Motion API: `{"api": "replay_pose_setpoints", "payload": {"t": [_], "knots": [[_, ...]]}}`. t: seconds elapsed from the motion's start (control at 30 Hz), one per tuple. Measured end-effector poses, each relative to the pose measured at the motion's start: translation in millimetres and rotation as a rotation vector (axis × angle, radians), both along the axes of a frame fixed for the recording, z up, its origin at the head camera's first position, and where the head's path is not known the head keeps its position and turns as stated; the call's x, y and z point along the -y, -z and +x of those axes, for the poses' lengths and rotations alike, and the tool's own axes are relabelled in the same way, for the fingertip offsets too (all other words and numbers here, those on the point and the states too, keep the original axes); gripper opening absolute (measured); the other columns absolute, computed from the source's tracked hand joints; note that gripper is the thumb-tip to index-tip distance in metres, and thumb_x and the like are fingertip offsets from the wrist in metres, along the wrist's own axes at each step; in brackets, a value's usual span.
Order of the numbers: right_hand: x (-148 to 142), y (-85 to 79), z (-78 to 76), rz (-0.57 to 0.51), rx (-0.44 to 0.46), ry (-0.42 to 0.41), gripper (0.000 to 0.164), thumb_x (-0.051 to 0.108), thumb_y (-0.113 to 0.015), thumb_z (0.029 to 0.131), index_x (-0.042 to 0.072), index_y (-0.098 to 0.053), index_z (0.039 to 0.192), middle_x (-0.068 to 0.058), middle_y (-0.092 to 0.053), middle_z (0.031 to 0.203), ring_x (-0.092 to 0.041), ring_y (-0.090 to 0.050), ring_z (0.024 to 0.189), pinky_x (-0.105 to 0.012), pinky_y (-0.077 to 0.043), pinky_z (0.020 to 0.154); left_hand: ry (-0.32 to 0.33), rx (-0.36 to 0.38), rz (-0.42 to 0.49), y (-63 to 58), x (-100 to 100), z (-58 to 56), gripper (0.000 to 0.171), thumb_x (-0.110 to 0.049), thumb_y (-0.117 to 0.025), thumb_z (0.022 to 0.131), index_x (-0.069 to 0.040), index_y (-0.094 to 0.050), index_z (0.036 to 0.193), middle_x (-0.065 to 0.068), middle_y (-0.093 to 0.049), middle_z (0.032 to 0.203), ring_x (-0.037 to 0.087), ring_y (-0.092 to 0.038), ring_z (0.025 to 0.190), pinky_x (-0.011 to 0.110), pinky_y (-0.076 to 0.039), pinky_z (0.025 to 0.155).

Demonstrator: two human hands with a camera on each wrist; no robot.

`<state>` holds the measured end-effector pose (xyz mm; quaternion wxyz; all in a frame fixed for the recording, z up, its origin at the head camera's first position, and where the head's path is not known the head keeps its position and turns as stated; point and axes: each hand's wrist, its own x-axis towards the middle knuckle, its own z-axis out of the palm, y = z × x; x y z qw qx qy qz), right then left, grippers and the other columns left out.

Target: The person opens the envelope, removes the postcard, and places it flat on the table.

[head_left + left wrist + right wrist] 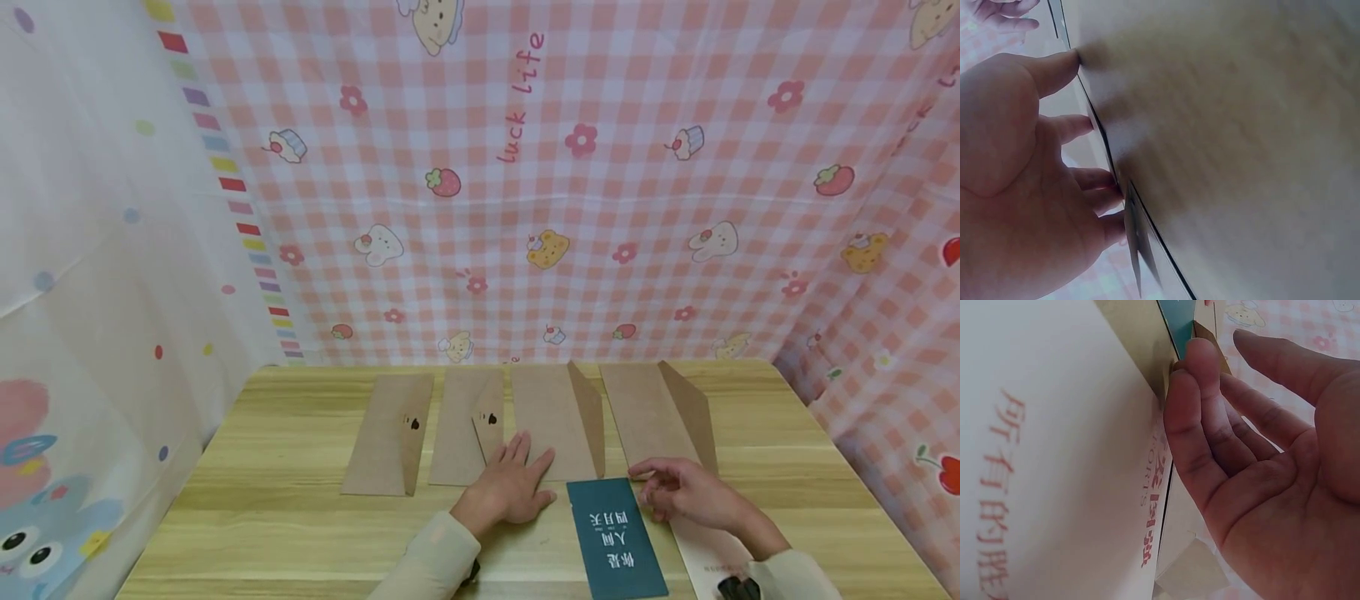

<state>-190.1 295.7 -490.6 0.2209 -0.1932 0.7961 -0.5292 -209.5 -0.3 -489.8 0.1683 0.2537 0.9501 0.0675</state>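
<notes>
My left hand (508, 487) lies spread palm down, its fingertips on the lower edges of two kraft-paper envelopes in the middle. One of them, the envelope (459, 425) with a dark print, has its flap folded over; the other envelope (546, 425) has its flap sticking out to the right. My right hand (693, 493), fingers loosely bent and thumb apart, hovers over or touches the top of a white card with red lettering (1054, 456); contact is unclear. Between the hands a dark teal card (617, 542) with white characters lies flat.
At the left lies another envelope (388, 433), its flap folded over. Far right, an envelope (647, 417) has its flap open, partly behind my right hand. The wooden table (247, 500) meets a pink checked cloth (480, 208) at its back edge.
</notes>
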Motion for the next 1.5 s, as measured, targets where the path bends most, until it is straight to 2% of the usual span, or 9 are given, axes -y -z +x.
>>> {"api": "replay_pose_setpoints", "payload": {"t": [0.13, 0.43, 0.7, 1.0, 1.27, 1.5], "knots": [[0.7, -2.3, -0.5, 0.012, 0.009, 0.007, 0.037, -0.009, -0.053, 0.090, -0.018, -0.050, 0.127, -0.019, -0.066, 0.094, -0.020, -0.065, 0.071, -0.031, -0.057, 0.062, -0.005, 0.002, 0.001, -0.3, -0.4, -0.1, 0.063, -0.047, -0.049, 0.101, -0.025, -0.030, 0.157, 0.015, -0.016, 0.165, 0.028, -0.013, 0.153, 0.045, -0.018, 0.122], [6.2, -10.0, -3.5, 0.031, -0.050, -0.014, 0.035, -0.003, -0.054, 0.096, -0.017, -0.051, 0.128, -0.022, -0.067, 0.097, -0.019, -0.063, 0.069, -0.030, -0.055, 0.059, -0.011, -0.003, 0.030, 2.9, 0.2, -0.1, 0.063, -0.046, -0.050, 0.101, -0.025, -0.031, 0.157, 0.016, -0.016, 0.165, 0.028, -0.012, 0.153, 0.046, -0.016, 0.122], [17.3, -18.6, -7.1, 0.096, -0.060, 0.002, 0.035, 0.007, -0.057, 0.099, -0.010, -0.055, 0.130, -0.018, -0.066, 0.094, -0.021, -0.059, 0.068, -0.029, -0.050, 0.056, -0.008, -0.005, 0.055, 5.1, 1.1, -1.6, 0.064, -0.046, -0.051, 0.101, -0.025, -0.030, 0.157, 0.016, -0.015, 0.165, 0.028, -0.013, 0.153, 0.046, -0.016, 0.122], [31.2, -24.6, -15.6, 0.141, -0.116, -0.003, 0.033, 0.007, -0.056, 0.099, -0.007, -0.057, 0.129, -0.016, -0.067, 0.094, -0.024, -0.065, 0.070, -0.031, -0.056, 0.063, 0.009, -0.032, 0.106, 1.2, 3.9, -4.0, 0.064, -0.043, -0.052, 0.101, -0.020, -0.032, 0.156, 0.017, -0.019, 0.164, 0.030, -0.016, 0.152, 0.048, -0.017, 0.122], [43.9, -28.3, -21.1, 0.116, -0.118, -0.019, 0.036, 0.005, -0.057, 0.099, -0.009, -0.055, 0.132, -0.019, -0.067, 0.095, -0.022, -0.065, 0.070, -0.033, -0.057, 0.064, 0.026, -0.086, 0.167, -5.1, 12.6, -3.0, 0.059, -0.037, -0.052, 0.102, -0.013, -0.037, 0.154, 0.018, -0.026, 0.161, 0.031, -0.022, 0.150, 0.048, -0.020, 0.121], [53.8, -30.1, -31.3, 0.129, -0.168, -0.073, 0.035, 0.000, -0.054, 0.096, -0.008, -0.057, 0.130, -0.021, -0.066, 0.095, -0.026, -0.065, 0.070, -0.038, -0.057, 0.063, 0.031, -0.158, 0.235, -6.3, 24.6, -5.2, 0.057, -0.035, -0.052, 0.102, -0.010, -0.040, 0.152, 0.022, -0.029, 0.158, 0.035, -0.026, 0.148, 0.047, -0.020, 0.121]]}}
